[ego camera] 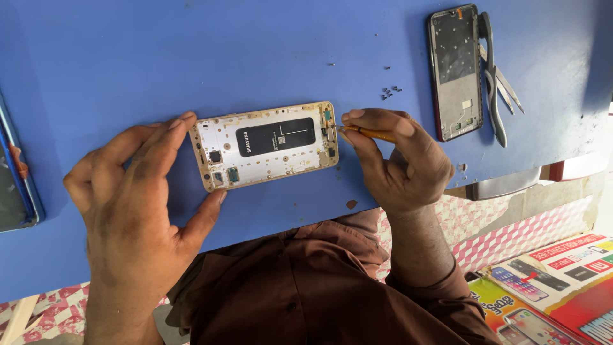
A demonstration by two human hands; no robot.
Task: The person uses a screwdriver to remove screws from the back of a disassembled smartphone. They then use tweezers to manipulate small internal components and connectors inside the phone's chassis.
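Note:
An opened phone with a gold frame and a white inner plate lies face down on the blue table. My left hand grips its left end between thumb and fingers, holding it flat. My right hand sits at the phone's right end, fingers closed on a thin orange-handled screwdriver whose tip touches the phone's right edge.
A second phone frame lies at the back right, with pliers and tweezers beside it. Several tiny screws are scattered behind my right hand. Another device sits at the left edge. Printed phone posters lie lower right.

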